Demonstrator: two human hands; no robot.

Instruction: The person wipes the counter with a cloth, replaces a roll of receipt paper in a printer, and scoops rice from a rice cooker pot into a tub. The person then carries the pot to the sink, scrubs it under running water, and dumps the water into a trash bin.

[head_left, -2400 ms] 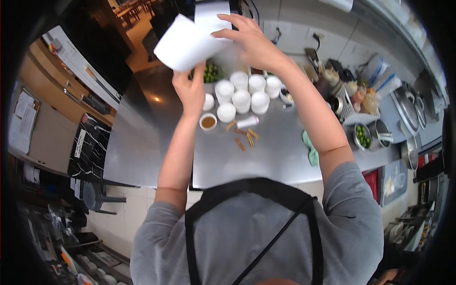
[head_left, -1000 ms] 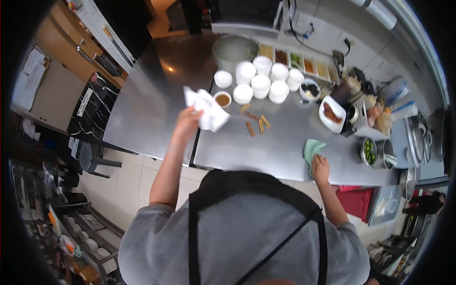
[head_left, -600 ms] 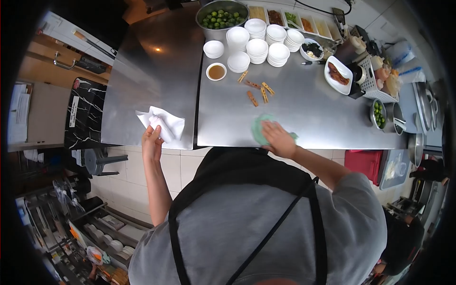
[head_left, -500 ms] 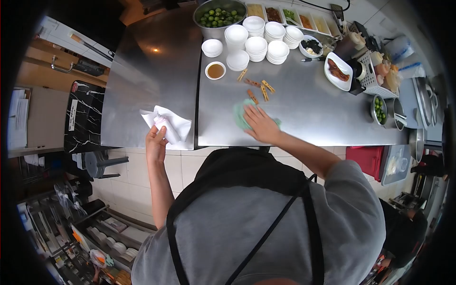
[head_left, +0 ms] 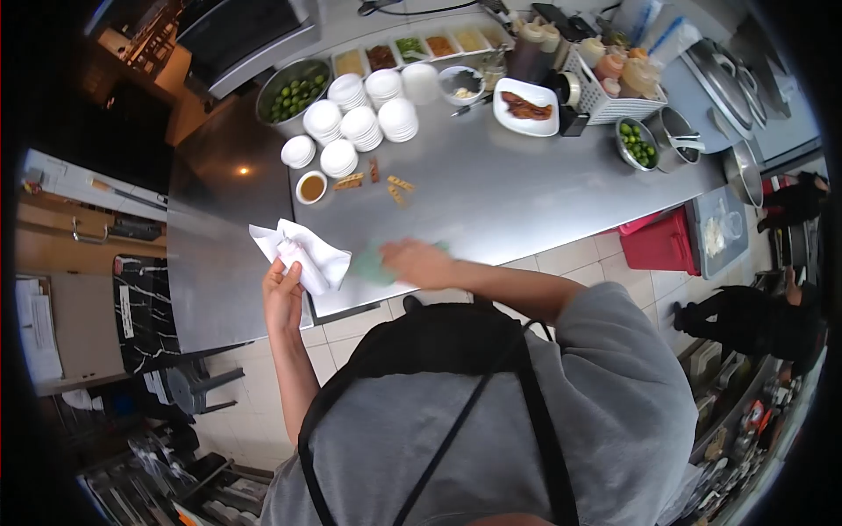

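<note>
My left hand pinches a bundle of white paper between thumb and fingers, raised over the near left part of the steel table. Smeared by motion, my right hand presses a light green cloth against the tabletop by the front edge. The cloth spreads out on both sides of the hand, and my fingertips are blurred. Beyond it lie several wooden clothespins. A small white bowl of brown sauce stands to their left, with stacks of white dishes behind.
At the back are a pot of green limes and a row of ingredient trays. A white plate with brown meat strips, a bottle basket and a lime bowl stand right. A person in black is at far right.
My view has turned and shifted to the right. My right hand has slid the green cloth toward the front edge, away from the clothespins. My left hand still holds the paper.
</note>
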